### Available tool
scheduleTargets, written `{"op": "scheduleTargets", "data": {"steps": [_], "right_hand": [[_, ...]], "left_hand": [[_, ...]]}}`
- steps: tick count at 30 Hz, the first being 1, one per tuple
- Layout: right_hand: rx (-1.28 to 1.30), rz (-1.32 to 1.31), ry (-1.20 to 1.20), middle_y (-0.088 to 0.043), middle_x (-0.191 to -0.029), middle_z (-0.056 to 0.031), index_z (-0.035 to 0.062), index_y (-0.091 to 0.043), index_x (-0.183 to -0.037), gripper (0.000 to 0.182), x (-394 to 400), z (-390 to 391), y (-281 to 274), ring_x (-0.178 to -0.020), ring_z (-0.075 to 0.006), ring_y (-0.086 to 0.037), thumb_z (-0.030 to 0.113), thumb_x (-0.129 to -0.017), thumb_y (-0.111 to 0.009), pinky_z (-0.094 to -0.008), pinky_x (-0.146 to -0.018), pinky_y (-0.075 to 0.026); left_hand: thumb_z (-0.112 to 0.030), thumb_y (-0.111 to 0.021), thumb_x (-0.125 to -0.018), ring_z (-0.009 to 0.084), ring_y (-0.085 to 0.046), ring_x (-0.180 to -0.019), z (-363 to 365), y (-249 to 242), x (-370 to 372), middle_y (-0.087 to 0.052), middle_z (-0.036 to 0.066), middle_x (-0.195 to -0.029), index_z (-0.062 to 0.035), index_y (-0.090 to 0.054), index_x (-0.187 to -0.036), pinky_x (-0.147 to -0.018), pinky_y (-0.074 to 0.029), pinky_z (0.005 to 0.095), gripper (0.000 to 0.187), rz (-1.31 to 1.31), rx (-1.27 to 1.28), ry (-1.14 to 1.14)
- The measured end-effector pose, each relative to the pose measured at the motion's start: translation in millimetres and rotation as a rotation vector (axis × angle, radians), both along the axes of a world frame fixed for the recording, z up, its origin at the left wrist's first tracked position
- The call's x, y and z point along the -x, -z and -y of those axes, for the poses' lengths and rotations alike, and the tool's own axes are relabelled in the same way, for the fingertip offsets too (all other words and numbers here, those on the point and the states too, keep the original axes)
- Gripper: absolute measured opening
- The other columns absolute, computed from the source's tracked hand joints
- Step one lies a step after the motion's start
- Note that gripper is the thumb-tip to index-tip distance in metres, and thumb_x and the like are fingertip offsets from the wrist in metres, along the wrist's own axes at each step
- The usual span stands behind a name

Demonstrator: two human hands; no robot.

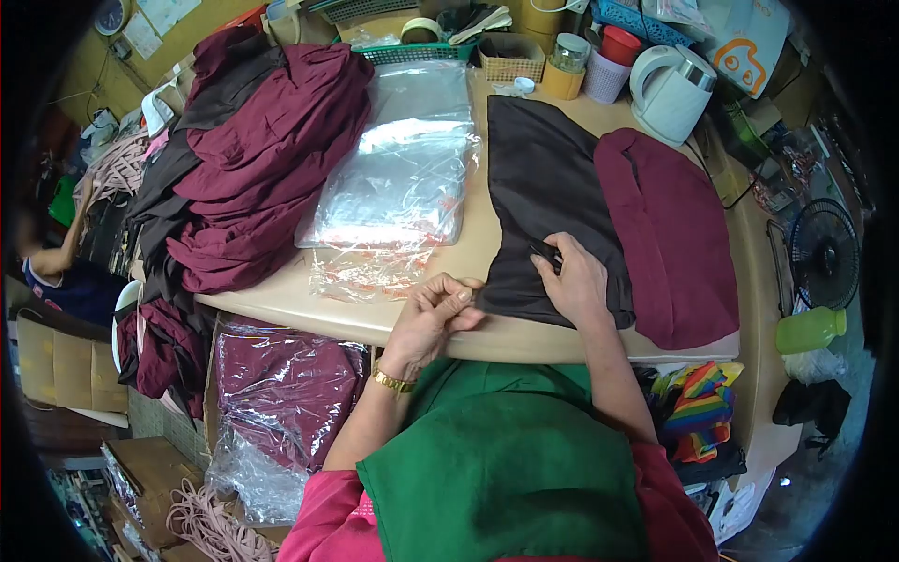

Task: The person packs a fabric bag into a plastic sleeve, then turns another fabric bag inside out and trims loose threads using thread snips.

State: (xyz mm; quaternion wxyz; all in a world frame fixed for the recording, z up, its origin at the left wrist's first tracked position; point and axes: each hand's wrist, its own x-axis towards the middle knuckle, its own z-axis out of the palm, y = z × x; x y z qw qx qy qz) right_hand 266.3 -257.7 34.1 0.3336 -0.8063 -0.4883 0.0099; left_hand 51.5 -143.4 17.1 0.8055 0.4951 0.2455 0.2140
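Observation:
A black cloth garment piece [543,178] lies flat on the table in front of me, beside a folded maroon garment [670,244]. My left hand [435,314] is closed in a pinch at the black cloth's lower left corner; whether a loose thread is also between the fingertips is too small to see. On top of the black cloth rests my right hand [576,281], its fingers curled round a small black tool [543,251], perhaps thread snips, mostly hidden by the fingers.
A heap of maroon and black garments [272,159] covers the table's left side. Clear plastic bags [403,169] lie near the middle. A white kettle [670,94] and jars [567,66] stand at the back. Below is a bagged maroon bundle [286,393]; a person's arm [70,239] shows far left.

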Motion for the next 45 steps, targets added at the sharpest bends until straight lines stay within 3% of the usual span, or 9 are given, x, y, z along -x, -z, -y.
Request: {"op": "scheduleTargets", "data": {"steps": [2, 3, 17, 32, 35, 37, 38, 40, 45], "right_hand": [[0.027, -0.068, 0.023, -0.066, -0.096, -0.0124, 0.0054, -0.058, -0.106, 0.029, 2.6, 0.7, -5.5, -0.080, -0.0303, -0.066, 0.020, -0.085, -0.071, -0.0423, -0.070, -0.052], [0.025, -0.065, 0.025, -0.066, -0.096, -0.0124, 0.0054, -0.058, -0.106, 0.029, 3.0, 0.8, -6.4, -0.080, -0.0303, -0.066, 0.020, -0.085, -0.071, -0.0423, -0.070, -0.052], [-0.208, 0.196, -0.280, -0.051, -0.082, -0.0037, 0.0107, -0.064, -0.090, 0.029, 63.8, 30.8, -78.3, -0.062, -0.0217, -0.055, 0.013, -0.067, -0.081, -0.0340, -0.058, -0.044], [-0.216, 0.242, -0.318, -0.050, -0.075, -0.0058, 0.0075, -0.056, -0.079, 0.028, 70.0, 22.0, -76.2, -0.054, -0.0233, -0.052, 0.009, -0.067, -0.081, -0.0353, -0.054, -0.042], [-0.233, 0.056, -0.294, -0.055, -0.087, -0.0071, 0.0096, -0.061, -0.100, 0.030, 59.8, 21.3, -67.3, -0.068, -0.0259, -0.060, 0.013, -0.075, -0.076, -0.0374, -0.059, -0.048], [-0.164, 0.059, -0.196, -0.056, -0.092, -0.0091, 0.0086, -0.059, -0.106, 0.036, 47.5, 14.7, -64.8, -0.074, -0.0293, -0.062, 0.016, -0.076, -0.076, -0.0396, -0.063, -0.050], [-0.092, 0.059, -0.095, -0.056, -0.097, -0.0111, 0.0076, -0.057, -0.111, 0.042, 39.2, 12.2, -62.1, -0.081, -0.0328, -0.063, 0.020, -0.077, -0.077, -0.0419, -0.067, -0.051], [0.090, 0.049, -0.009, -0.059, -0.108, -0.0153, 0.0061, -0.053, -0.120, 0.050, 10.5, 11.1, -35.3, -0.095, -0.0395, -0.064, 0.032, -0.082, -0.074, -0.0475, -0.076, -0.051], [0.112, 0.069, -0.003, -0.064, -0.111, -0.0164, 0.0062, -0.054, -0.120, 0.045, -21.8, 14.9, -3.6, -0.093, -0.0374, -0.065, 0.033, -0.087, -0.070, -0.0466, -0.076, -0.051]], "left_hand": [[-0.002, -0.059, -0.095, 0.0234, -0.069, -0.101, 6.9, -3.6, -2.6, -0.063, 0.019, -0.113, 0.0017, -0.060, -0.089, -0.083, -0.062, 0.0272, 0.007, 0.239, 0.538, 0.010], [0.001, -0.056, -0.096, 0.0318, -0.061, -0.119, 5.5, -5.0, -2.2, -0.059, 0.025, -0.124, 0.0039, -0.060, -0.090, -0.102, -0.054, 0.0349, 0.008, 0.361, 0.632, 0.112], [-0.005, -0.057, -0.098, 0.0262, -0.058, -0.122, 15.1, -34.4, 2.7, -0.052, 0.029, -0.135, 0.0030, -0.060, -0.089, -0.103, -0.052, 0.0365, 0.012, 0.336, 0.431, 0.173], [-0.012, -0.059, -0.098, 0.0170, -0.060, -0.113, 21.7, -34.5, 6.1, -0.051, 0.026, -0.139, -0.0001, -0.059, -0.089, -0.097, -0.051, 0.0303, 0.015, 0.247, 0.221, 0.166], [-0.012, -0.061, -0.098, 0.0150, -0.064, -0.101, 21.3, -33.9, 5.2, -0.055, 0.024, -0.134, -0.0005, -0.059, -0.088, -0.087, -0.054, 0.0277, 0.015, 0.251, 0.184, 0.140], [-0.015, -0.060, -0.099, 0.0079, -0.062, -0.073, 17.8, -38.9, 4.8, -0.069, 0.015, -0.103, -0.0028, -0.059, -0.086, -0.065, -0.051, 0.0218, 0.017, 0.134, 0.088, -0.105], [-0.015, -0.060, -0.099, 0.0079, -0.062, -0.073, 11.8, -32.0, 9.5, -0.069, 0.015, -0.103, -0.0028, -0.059, -0.086, -0.065, -0.051, 0.0218, 0.017, 0.134, 0.089, -0.104], [-0.021, -0.059, -0.100, 0.0038, -0.047, -0.051, -10.0, -13.2, 25.0, -0.061, 0.002, -0.068, -0.0054, -0.058, -0.085, -0.048, -0.038, 0.0201, 0.022, 0.283, 0.086, -0.125], [-0.025, -0.057, -0.101, 0.0030, -0.039, -0.050, -24.2, -21.8, 42.0, -0.049, -0.005, -0.062, -0.0102, -0.056, -0.084, -0.050, -0.040, 0.0187, 0.023, 0.069, -0.065, -0.222]]}}
